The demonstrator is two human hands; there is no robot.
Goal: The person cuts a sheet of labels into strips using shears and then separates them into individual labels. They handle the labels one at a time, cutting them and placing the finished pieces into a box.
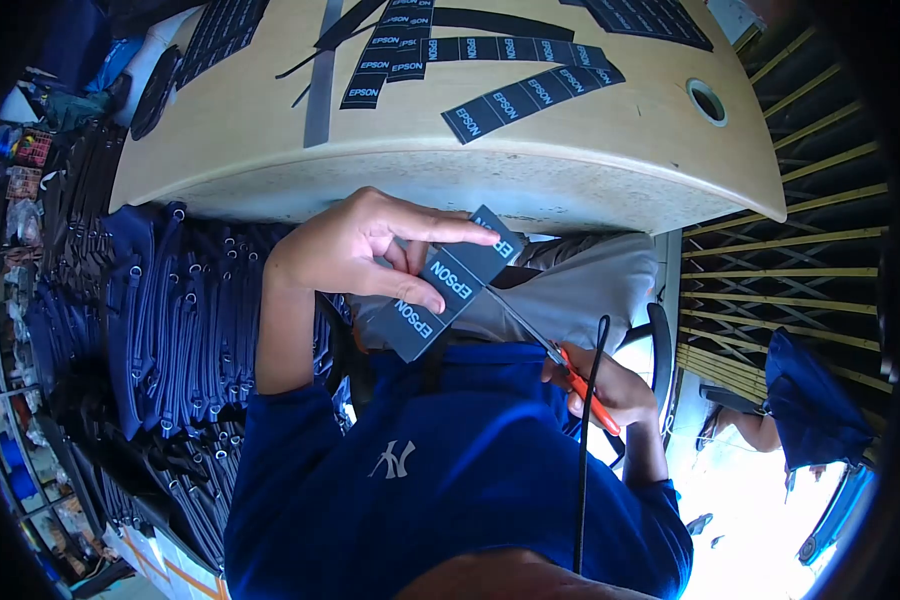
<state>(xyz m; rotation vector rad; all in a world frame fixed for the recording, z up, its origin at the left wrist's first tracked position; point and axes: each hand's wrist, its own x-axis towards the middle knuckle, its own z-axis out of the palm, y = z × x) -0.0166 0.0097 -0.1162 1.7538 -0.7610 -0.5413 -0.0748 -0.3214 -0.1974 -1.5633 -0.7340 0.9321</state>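
My left hand (370, 245) pinches a strip of black labels (453, 280) printed EPSON in white, thumb on its face and fingers at its upper end. The strip is held up slanted over my lap, with thin lines between its labels. My right hand (615, 385) grips a pair of scissors (590, 400) by the orange handles. Their metal blades point up and left, and the tips meet the strip's right edge near a dividing line. A thin black cord (584, 450) hangs in front of my right hand.
More EPSON label strips (520, 100) lie on the wooden table (370, 165), beside dark straps and a grey metal ruler-like bar (320, 90). The table has a round hole (707, 102). Blue straps with rings (190, 320) hang at left; a folding gate (790, 220) stands right, with another person's leg (750, 428) nearby.
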